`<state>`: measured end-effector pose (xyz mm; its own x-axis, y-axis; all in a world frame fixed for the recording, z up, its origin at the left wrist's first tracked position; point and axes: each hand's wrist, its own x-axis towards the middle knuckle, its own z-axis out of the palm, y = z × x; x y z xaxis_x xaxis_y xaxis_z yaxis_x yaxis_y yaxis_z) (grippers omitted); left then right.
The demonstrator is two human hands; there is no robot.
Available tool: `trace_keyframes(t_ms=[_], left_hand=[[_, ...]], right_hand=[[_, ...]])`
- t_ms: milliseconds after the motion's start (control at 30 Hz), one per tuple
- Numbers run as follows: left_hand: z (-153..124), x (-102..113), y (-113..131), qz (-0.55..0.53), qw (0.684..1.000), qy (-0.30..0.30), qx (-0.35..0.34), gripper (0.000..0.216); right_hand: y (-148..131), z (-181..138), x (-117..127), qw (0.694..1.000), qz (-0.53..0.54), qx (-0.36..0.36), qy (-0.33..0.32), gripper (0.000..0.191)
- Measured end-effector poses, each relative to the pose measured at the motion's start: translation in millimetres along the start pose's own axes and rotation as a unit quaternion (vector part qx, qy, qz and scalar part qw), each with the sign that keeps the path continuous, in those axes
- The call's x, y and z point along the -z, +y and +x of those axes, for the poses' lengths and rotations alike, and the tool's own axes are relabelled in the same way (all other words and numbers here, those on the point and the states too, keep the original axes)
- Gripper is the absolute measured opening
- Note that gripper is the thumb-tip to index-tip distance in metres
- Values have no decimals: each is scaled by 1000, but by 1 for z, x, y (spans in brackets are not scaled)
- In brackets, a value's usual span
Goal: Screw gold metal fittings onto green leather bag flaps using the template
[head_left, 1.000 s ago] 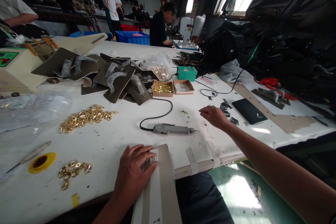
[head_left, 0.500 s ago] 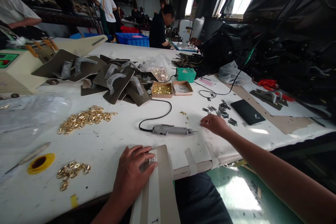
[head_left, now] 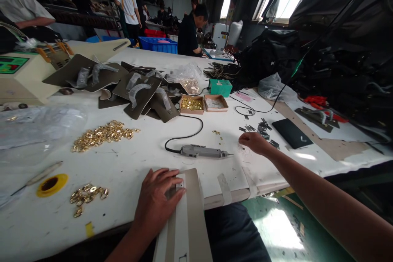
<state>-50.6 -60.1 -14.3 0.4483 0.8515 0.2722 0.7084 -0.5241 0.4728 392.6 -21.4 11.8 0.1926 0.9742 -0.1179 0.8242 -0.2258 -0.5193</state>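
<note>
**Panel [head_left: 195,208] under one hand, near the power screwdriver [head_left: 201,151]; the other hand past its bit**

On the screwdriver's near side, the left hand [head_left: 159,202] lies over the panel, its grip loosely spread, thumb and fingers about a small pale plate [head_left: 180,186]; it looks to press rather than pinch. The right hand [head_left: 253,142] is just past the bit, its grip drawn narrow and low; I cannot tell whether it has hold of anything.

To do this well, I would press the panel evenly, leave the pale plate's hole uncovered, and take pieces singly with the right fingertips, since small parts could scatter.

The panel's far end stops short of the screwdriver, so pushing it outward could bump the tool. The bit points toward the right hand; lifting over it seems safer than sweeping back. Brass pieces [head_left: 217,132] lie beyond the bit end, dark metal plates [head_left: 263,127] farther past it. The cable [head_left: 202,125] loops on the screwdriver's far side; to its left, bare desk [head_left: 138,163] gives more room.
</note>
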Motion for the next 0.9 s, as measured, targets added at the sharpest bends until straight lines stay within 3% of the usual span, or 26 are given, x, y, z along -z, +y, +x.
trace_keyframes(t_ms=[367, 633, 900], left_hand=[[-3, 0, 2, -10, 1000, -1, 9, 16], [-2, 1, 3, -12, 1000, -6, 21, 17], [-3, 2, 4, -8, 1000, -7, 22, 17]], right_hand=[[-32, -1, -12, 994, 106, 12, -18, 21], [-59, 8, -36, 996, 61, 66, -25, 19], [-72, 18, -41, 994, -47, 94, -24, 11]])
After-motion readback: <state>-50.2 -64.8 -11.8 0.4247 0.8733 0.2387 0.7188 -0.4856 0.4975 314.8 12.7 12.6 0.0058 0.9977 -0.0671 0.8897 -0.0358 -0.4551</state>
